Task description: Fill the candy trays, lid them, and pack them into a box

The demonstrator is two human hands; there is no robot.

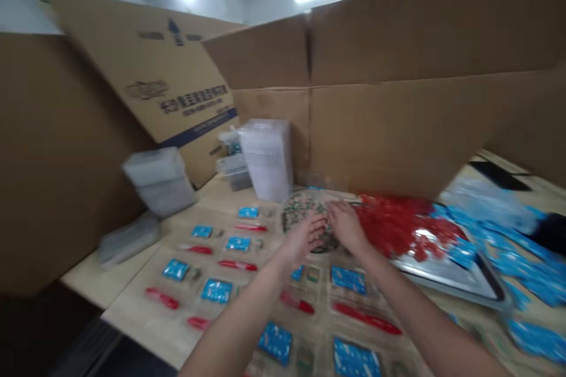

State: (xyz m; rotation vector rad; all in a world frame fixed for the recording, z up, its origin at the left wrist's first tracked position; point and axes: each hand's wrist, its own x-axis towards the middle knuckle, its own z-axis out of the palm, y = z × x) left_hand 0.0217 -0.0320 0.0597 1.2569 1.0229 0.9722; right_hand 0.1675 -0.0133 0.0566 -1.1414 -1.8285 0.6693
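A round bowl [286,225] holds many small green and pale pieces, too blurred to name. My left hand [307,234] is over its near side, palm turned inward and fingers stretched out. At the bowl's right side, my right hand [345,221] reaches over the edge with its fingers extended; the tips are partly hidden among the pieces. No held item shows in either hand. In front of the bowl, clear trays lie in rows, many with a blue packet [348,280], a red knife-shaped piece [367,318] and a small greenish item [312,274].
A metal tray [446,274] with a heap of red pieces [389,224] stands right of the bowl. Blue packets [522,259] spread beyond it. White stacks [267,159] stand at the back left. Tall cardboard walls [398,129] enclose the table's far side.
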